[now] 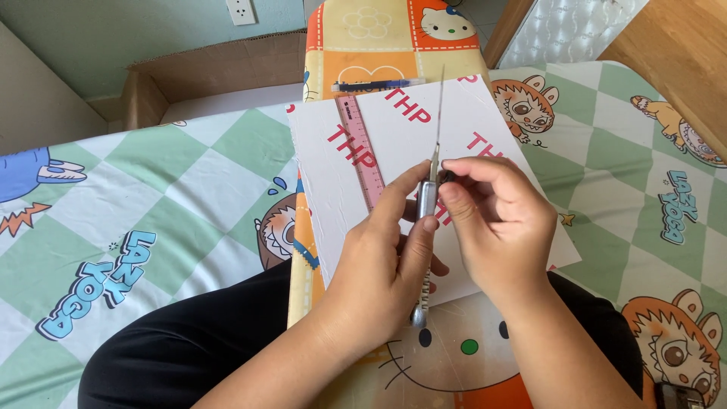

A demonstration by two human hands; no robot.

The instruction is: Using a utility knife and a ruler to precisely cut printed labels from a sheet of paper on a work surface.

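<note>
Head view: a knife [426, 227] is held upright above the white sheet [394, 151], left hand [382, 265] closed around its handle, right hand [492, 220] pinching near its blade; a ruler [357, 144] lies on that sheet.

Single head view, looking steeply down, close over lap and small table [363, 45]

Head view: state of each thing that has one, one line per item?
Utility knife: blade fully extended, pointing away, held edge-up over the board.
Left hand: gripping the knife handle.
Right hand: fingertips pinched at the blade base.
White board: flat on the small table, uncut as far as visible.
Pink ruler: lying flat on the board.
Pen: capped, lying flat.
Cardboard box: open.
</note>
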